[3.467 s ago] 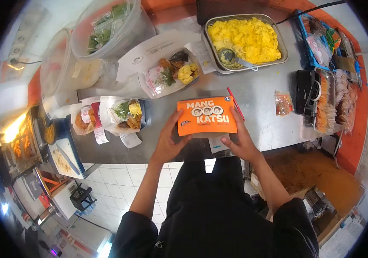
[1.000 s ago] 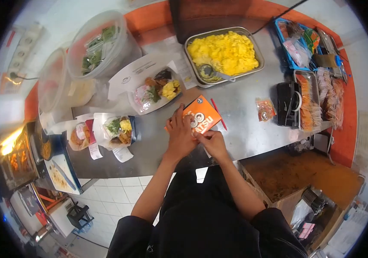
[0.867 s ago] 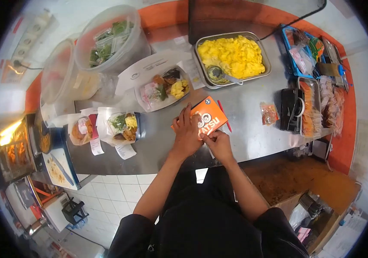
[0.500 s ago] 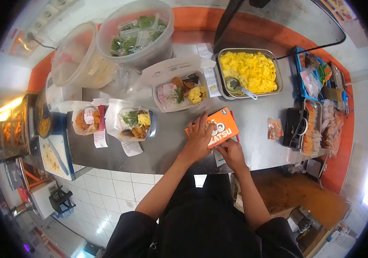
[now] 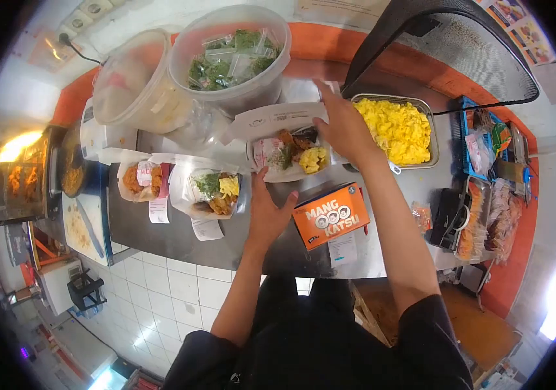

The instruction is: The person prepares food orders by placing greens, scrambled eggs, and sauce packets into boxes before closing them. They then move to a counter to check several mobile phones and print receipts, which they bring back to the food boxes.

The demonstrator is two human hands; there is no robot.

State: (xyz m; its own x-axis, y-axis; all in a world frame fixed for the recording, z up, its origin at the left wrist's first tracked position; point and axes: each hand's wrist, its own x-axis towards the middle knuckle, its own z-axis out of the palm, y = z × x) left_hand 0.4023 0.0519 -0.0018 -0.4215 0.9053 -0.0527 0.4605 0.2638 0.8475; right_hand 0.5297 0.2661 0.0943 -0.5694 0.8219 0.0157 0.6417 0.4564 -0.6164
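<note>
head view shows the right arm stretched forward past the orange box (image 5: 331, 218) near the counter's (image 5: 148, 237) front edge, the right hand (image 5: 349, 133) arched at the right end of the open food box (image 5: 291, 116), mid-counter, fingers wide; the left hand (image 5: 268, 213), fingers spread, thumb apart, meets its near side, contact unclear.

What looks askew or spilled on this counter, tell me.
No spill stands out. The orange box sits aslant to the near edge of the counter, with a receipt jutting out below it, which looks mildly untidy.
</note>
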